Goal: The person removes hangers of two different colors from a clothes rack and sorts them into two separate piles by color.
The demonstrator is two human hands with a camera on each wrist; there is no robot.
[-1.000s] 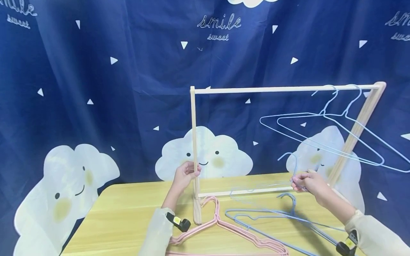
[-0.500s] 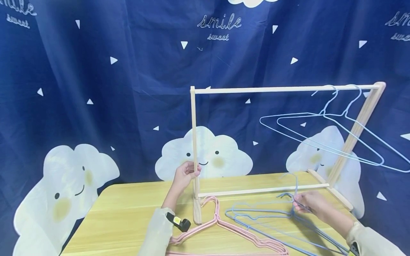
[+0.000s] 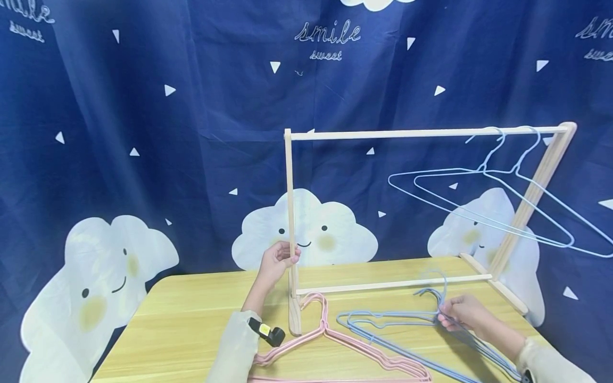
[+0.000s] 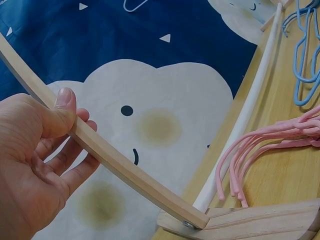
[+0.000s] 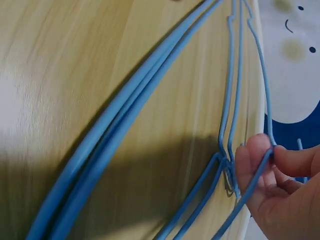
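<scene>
My left hand grips the left post of a wooden rack, thumb on one side and fingers behind, as the left wrist view also shows. Thumb and fingertips of my right hand pinch one blue hanger at the neck, below its hook. This hanger is low, close over a pile of blue hangers on the table, and overlaps them in the head view. Two light blue hangers hang from the right part of the rack's top bar.
Several pink hangers lie stacked at the front of the wooden table, near the rack's left foot. The rack's lower bar runs behind both piles. A dark blue curtain with clouds hangs behind.
My right hand has lowered the blue hanger from beside the rack's lower bar down to the blue pile. My left hand stays on the post.
</scene>
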